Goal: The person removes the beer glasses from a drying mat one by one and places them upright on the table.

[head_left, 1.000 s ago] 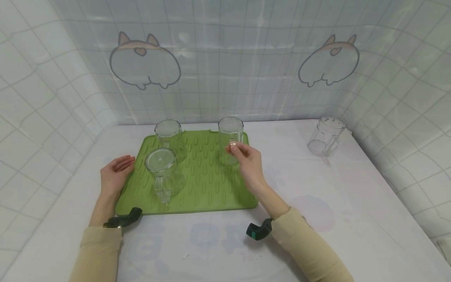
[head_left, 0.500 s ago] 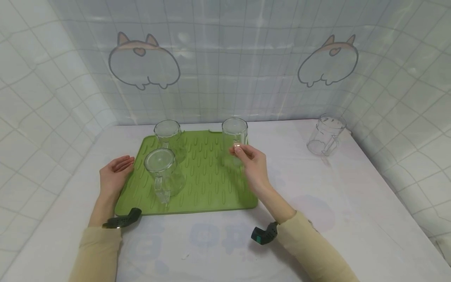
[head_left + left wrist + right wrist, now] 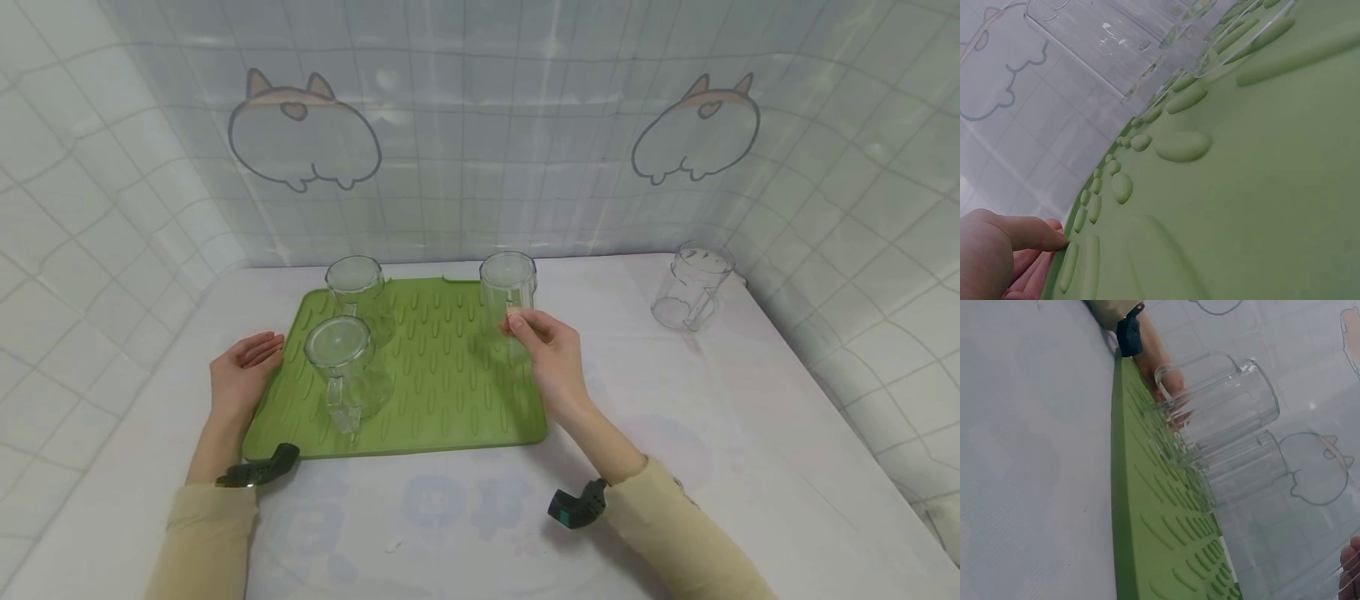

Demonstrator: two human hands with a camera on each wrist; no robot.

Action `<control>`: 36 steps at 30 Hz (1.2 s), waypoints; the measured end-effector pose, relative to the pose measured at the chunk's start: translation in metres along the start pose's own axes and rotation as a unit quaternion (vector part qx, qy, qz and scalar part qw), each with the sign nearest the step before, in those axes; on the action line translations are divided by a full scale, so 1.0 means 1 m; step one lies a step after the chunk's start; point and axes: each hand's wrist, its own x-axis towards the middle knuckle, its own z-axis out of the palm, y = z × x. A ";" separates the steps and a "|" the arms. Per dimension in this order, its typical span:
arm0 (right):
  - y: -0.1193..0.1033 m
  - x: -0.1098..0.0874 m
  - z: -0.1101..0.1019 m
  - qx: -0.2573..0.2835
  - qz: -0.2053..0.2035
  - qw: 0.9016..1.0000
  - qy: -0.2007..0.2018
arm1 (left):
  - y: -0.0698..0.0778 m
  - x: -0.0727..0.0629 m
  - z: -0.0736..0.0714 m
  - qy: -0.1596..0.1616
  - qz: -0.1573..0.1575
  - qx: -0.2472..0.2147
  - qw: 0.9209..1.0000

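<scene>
My right hand [image 3: 557, 357] pinches a clear glass mug [image 3: 507, 279] by its handle, thumb against fingertips. This mug is over the back right corner of the green ridged drying mat [image 3: 442, 408], base up. In the right wrist view, only some fingertips [image 3: 1349, 569] show at the lower right edge. My left hand [image 3: 240, 375] rests beside the mat's left edge, fingers relaxed; in the left wrist view a fingertip touches the rim. Two more glass mugs, one at the back [image 3: 356, 283] and one in front [image 3: 340, 346], stand upside down on the mat's left half.
Another glass mug [image 3: 686, 292] stands upright on the white tablecloth [image 3: 637, 333] at the back right. A tile-patterned back wall [image 3: 502, 167] with cartoon drawings rises behind the mat, and side walls enclose the table left and right.
My right hand has moved the held mug steadily to the right, toward the mat's right edge. My left hand and the other mugs have stayed in place.
</scene>
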 end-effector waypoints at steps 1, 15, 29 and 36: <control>-0.001 -0.001 -0.001 -0.003 0.000 1.000 0.000 | 0.000 0.000 0.000 0.000 -0.001 0.005 1.000; -0.010 -0.012 -0.008 -0.090 -0.030 0.996 0.004 | 0.004 -0.004 0.000 -0.003 -0.002 0.015 1.000; -0.019 -0.015 -0.010 -0.120 -0.059 0.991 0.009 | 0.003 -0.001 -0.001 0.002 -0.018 0.030 0.999; -0.024 -0.017 -0.010 -0.142 -0.060 0.988 0.011 | 0.004 0.001 0.001 0.004 -0.025 0.033 0.999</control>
